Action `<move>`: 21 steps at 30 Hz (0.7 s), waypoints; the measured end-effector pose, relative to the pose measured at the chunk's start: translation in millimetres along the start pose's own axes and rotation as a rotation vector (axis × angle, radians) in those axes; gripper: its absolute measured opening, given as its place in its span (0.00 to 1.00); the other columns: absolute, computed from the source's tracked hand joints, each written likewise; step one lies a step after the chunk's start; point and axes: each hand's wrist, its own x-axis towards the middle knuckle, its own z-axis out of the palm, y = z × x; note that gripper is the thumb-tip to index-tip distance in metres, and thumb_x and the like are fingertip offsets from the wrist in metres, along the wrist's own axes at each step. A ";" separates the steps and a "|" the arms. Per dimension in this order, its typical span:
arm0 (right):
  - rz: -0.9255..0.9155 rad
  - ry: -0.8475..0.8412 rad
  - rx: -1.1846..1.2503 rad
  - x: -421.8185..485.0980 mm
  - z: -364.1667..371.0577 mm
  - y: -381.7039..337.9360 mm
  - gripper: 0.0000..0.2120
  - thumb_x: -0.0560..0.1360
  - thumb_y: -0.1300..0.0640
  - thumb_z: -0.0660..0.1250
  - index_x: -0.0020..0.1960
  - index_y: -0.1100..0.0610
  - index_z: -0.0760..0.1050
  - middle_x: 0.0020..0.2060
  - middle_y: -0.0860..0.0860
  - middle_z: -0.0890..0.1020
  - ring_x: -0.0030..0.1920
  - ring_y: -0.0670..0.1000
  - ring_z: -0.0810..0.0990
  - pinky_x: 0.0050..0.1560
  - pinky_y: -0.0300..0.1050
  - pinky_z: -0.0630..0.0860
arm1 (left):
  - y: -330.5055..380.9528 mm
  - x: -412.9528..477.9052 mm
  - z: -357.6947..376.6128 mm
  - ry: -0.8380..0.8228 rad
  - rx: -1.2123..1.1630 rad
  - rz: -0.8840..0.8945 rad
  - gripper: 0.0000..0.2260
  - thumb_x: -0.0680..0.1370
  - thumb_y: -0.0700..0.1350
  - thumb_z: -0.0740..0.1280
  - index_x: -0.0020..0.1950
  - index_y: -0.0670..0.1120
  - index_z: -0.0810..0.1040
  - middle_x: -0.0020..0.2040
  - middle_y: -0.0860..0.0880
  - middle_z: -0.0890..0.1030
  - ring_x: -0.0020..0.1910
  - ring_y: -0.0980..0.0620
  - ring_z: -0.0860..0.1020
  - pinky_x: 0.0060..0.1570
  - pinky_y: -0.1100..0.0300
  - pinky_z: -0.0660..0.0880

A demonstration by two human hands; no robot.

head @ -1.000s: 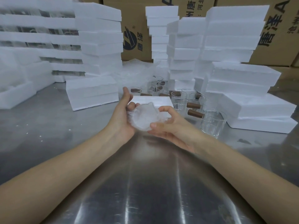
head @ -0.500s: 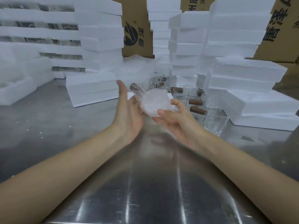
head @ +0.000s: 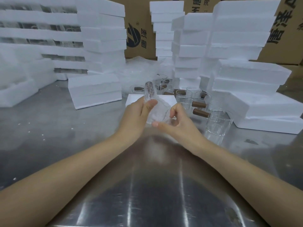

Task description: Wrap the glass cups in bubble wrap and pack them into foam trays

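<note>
Both hands, left hand point(head: 137, 110) and right hand point(head: 173, 122), grip one clear glass cup swaddled in bubble wrap point(head: 155, 110), handle end up, above steel counter point(head: 49, 128).

— What sort of place is this?
— A packing area in a warehouse or small factory. Stacks of white foam trays point(head: 101, 35) crowd a bare steel counter point(head: 49, 128), some with glassware between the layers.
— Anything else?
— Large brown cardboard cartons point(head: 141, 30) with printed logos and Chinese characters line the back. A batch of identical glass cups point(head: 218, 123) with brown handles stands on the counter beside crumpled bubble wrap point(head: 139, 69).
</note>
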 end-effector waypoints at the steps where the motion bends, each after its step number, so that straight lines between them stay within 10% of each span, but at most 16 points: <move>1: 0.015 -0.008 0.051 -0.4 -0.8 0.8 0.22 0.67 0.47 0.75 0.40 0.51 0.60 0.33 0.44 0.73 0.40 0.45 0.76 0.53 0.51 0.79 | 1.3 0.6 -1.6 0.008 0.038 0.032 0.10 0.82 0.50 0.60 0.47 0.48 0.76 0.37 0.57 0.78 0.37 0.63 0.75 0.40 0.68 0.69; 4: 0.063 -0.051 0.178 -0.6 0.0 -2.1 0.21 0.69 0.48 0.74 0.39 0.54 0.61 0.32 0.46 0.74 0.39 0.50 0.79 0.62 0.67 0.71 | 2.1 -0.3 -2.2 0.020 0.102 0.095 0.09 0.82 0.47 0.62 0.45 0.45 0.76 0.29 0.58 0.74 0.30 0.64 0.71 0.33 0.71 0.66; 8: 0.095 -0.088 0.324 1.3 -3.7 -3.5 0.19 0.68 0.52 0.72 0.41 0.56 0.61 0.39 0.53 0.74 0.40 0.51 0.78 0.58 0.57 0.76 | 0.5 -3.6 2.1 -0.093 -0.020 0.039 0.11 0.83 0.48 0.60 0.60 0.45 0.75 0.50 0.54 0.82 0.49 0.60 0.79 0.50 0.67 0.73; 11: 0.059 -0.060 0.099 -0.4 -3.3 -0.8 0.20 0.67 0.50 0.74 0.40 0.55 0.62 0.37 0.51 0.78 0.42 0.52 0.79 0.49 0.52 0.72 | -7.8 1.8 -0.7 -0.110 0.097 0.034 0.06 0.81 0.40 0.61 0.56 0.45 0.75 0.51 0.49 0.81 0.51 0.53 0.78 0.48 0.67 0.71; 16: -0.048 -0.061 -0.055 3.7 1.8 3.0 0.12 0.72 0.47 0.69 0.41 0.52 0.69 0.45 0.45 0.81 0.46 0.51 0.80 0.57 0.63 0.75 | -12.7 5.4 -0.8 0.117 -0.044 -0.026 0.14 0.76 0.32 0.62 0.43 0.52 0.76 0.36 0.59 0.78 0.35 0.68 0.75 0.36 0.74 0.69; 21: -0.292 0.060 -0.644 20.1 -13.9 12.6 0.10 0.79 0.56 0.63 0.60 0.49 0.73 0.67 0.43 0.69 0.44 0.42 0.76 0.47 0.41 0.73 | -14.5 20.7 -8.8 0.349 -0.118 -0.087 0.04 0.75 0.32 0.62 0.41 0.36 0.75 0.39 0.39 0.79 0.39 0.51 0.75 0.40 0.54 0.72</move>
